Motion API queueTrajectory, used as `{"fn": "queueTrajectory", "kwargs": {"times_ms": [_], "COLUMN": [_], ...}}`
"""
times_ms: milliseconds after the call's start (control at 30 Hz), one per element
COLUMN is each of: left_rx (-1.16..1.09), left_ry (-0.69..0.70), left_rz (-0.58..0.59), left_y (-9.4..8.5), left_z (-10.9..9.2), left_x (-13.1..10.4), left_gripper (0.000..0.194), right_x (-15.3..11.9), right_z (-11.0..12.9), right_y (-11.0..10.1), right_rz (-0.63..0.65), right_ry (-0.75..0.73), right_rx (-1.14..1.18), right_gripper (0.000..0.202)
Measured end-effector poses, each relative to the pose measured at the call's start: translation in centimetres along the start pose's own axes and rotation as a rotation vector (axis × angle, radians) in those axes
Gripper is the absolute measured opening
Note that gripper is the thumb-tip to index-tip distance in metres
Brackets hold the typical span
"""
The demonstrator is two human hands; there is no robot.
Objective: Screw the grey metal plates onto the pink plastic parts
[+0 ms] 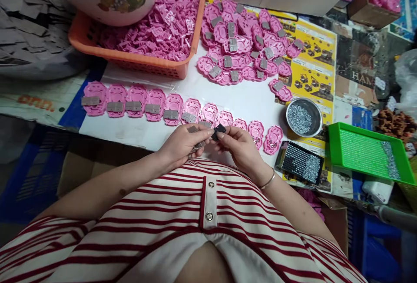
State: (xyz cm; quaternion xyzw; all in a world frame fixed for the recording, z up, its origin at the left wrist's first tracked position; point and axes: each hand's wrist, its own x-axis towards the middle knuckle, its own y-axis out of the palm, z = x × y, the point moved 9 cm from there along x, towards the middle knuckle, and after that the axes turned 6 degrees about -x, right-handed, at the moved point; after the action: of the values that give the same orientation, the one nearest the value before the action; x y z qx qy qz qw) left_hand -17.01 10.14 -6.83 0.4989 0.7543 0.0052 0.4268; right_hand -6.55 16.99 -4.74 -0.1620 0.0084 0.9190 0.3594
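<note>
Plate [220, 130], dark: was pinched between fingertips of left hand [178, 143] and right hand [243, 145], equally near, with grey plates [198, 146] also gripped in left. Hung just near of pink casings [173, 103], long axis slanting far-right.

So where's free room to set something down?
The white surface between the row of pink pieces and the pink pile, left of the metal bowl; a narrow strip between the row's left half and the near edge. Crowded: around the bowl, black tray and green tray.
</note>
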Motion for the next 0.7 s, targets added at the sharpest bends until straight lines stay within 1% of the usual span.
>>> {"fn": "queueTrajectory", "kwargs": {"times_ms": [133,200,233,267,333,367,400,467,500,533,600,667,700], "left_rx": [0.027,0.03,0.024,0.017,-0.003,-0.01,-0.018,-0.026,-0.03,-0.033,-0.043,-0.053,-0.057], "left_ry": [-0.034,-0.075,-0.1,-0.125,-0.153,-0.154,-0.149,-0.143,-0.143,-0.146,-0.153,-0.161,-0.168], "left_rz": [0.018,0.013,0.008,0.002,-0.013,-0.022,-0.031,-0.037,-0.036,-0.033,-0.033,-0.042,-0.047], "left_y": [0.0,-0.2,-0.4,-0.5,-0.8,-1.0,-1.1,-1.2,-1.1,-1.1,-1.0,-1.0,-1.0], "left_z": [0.3,0.6,0.8,0.9,1.1,1.1,1.0,0.9,0.9,1.0,1.2,1.3,1.3], "left_x": [-0.2,-0.4,-0.5,-0.6,-0.8,-0.9,-0.9,-1.0,-1.0,-1.0,-1.1,-1.2,-1.3], "left_gripper": [0.017,0.016,0.015,0.014,0.015,0.015,0.016,0.016,0.016,0.015,0.012,0.007,0.005], "right_x": [0.3,0.1,-0.1,-0.4,-1.1,-1.7,-2.2,-2.9,-3.0,-3.0,-2.9,-2.7,-2.6], "right_z": [-0.7,-0.7,-0.6,-0.3,0.6,1.4,1.9,2.3,2.3,2.0,1.0,-0.2,-0.5], "right_y": [1.0,0.4,-0.4,-1.6,-5.1,-7.2,-9.0,-11.6,-12.1,-12.2,-11.7,-11.1,-11.2], "right_rz": [0.02,-0.015,-0.046,-0.092,-0.204,-0.279,-0.316,-0.33,-0.294,-0.24,-0.122,-0.053,-0.062], "right_ry": [0.062,0.075,0.079,0.073,0.048,0.006,-0.01,-0.026,-0.043,-0.058,-0.088,-0.099,-0.101], "right_rx": [0.099,0.118,0.126,0.118,0.056,-0.058,-0.182,-0.438,-0.568,-0.688,-0.879,-0.977,-1.002], "right_gripper": [0.046,0.047,0.045,0.043,0.034,0.029,0.027,0.021,0.019,0.018,0.021,0.023,0.024]}}
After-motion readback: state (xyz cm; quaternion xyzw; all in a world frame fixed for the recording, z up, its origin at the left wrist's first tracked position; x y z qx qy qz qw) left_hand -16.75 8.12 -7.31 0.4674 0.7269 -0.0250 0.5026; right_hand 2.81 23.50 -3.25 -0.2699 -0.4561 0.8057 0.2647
